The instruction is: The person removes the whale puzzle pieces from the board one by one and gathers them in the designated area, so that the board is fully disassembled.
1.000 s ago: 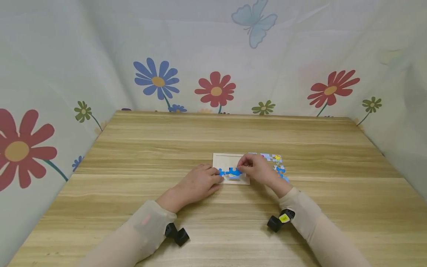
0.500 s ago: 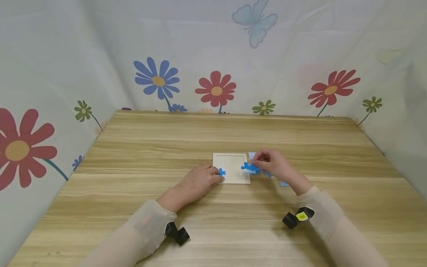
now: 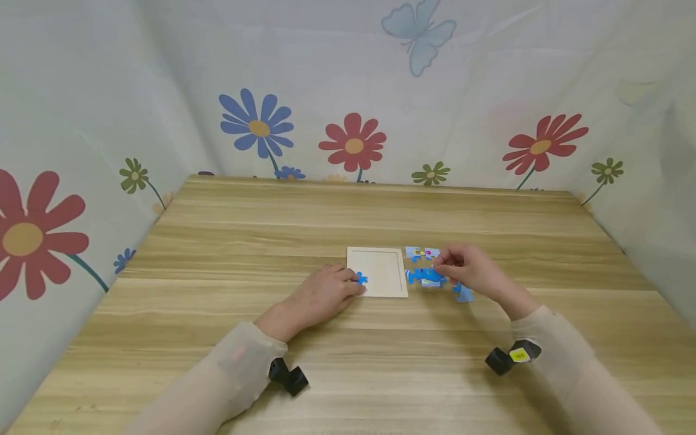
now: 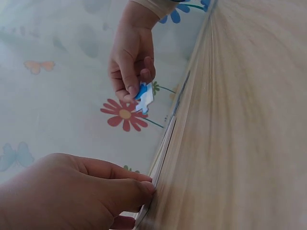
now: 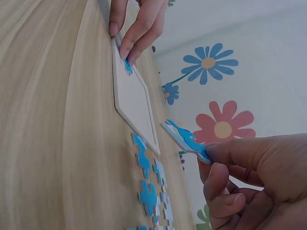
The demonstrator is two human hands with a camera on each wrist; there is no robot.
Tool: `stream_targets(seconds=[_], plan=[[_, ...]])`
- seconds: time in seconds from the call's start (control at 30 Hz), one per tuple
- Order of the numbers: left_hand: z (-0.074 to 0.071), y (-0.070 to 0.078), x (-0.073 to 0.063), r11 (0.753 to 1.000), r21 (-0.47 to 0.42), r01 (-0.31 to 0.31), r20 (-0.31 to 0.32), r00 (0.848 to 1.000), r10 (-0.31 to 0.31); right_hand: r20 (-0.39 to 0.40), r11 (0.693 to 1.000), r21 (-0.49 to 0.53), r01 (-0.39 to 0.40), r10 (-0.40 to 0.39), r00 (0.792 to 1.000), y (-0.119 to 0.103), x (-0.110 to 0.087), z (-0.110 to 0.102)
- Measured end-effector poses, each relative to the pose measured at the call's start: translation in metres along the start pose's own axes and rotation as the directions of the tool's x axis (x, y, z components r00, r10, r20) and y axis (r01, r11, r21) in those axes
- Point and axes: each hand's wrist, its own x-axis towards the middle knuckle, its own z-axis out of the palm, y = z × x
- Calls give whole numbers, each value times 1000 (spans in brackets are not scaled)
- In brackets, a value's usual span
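Observation:
A pale wooden puzzle board with a raised border lies flat on the table. My left hand holds its left edge, thumb at the border and fingertips on a small blue puzzle piece in the corner. Right of the board, my right hand pinches another puzzle piece, blue and white, between thumb and index finger. It is held above the table, tilted. Under and around that hand lie several loose puzzle pieces, some partly hidden by it.
The wooden table reaches back to a white curtain printed with flowers and a butterfly. Loose pieces lie close to the board's right edge. A small black camera sits at each wrist.
My right hand has moved right, from over the board to above the loose pieces, carrying the pinched puzzle piece along. The left hand has stayed at the board's edge.

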Motion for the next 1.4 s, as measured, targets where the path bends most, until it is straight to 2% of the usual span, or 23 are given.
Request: stream_targets(seconds=[0.4, 0.63, 0.83, 1.2, 1.4], plan=[[1, -3, -1, 1000, 3, -1, 21, 1000, 1, 48, 998, -61, -18, 21, 999, 13, -10, -5], [-1, -1, -1, 1000, -7, 5, 26, 1000, -5, 74, 999, -37, -18, 21, 997, 18, -14, -6], [-1, -1, -1, 1000, -2, -4, 5, 1000, 4, 85, 999, -40, -33, 36, 996, 24, -14, -6], [-4, 0, -1, 1000, -12, -1, 2, 1000, 1, 73, 987, -160, -10, 22, 997, 32, -11, -1], [-6, 1, -1, 1000, -18, 7, 28, 1000, -7, 66, 978, -208, -12, 26, 997, 34, -11, 2]])
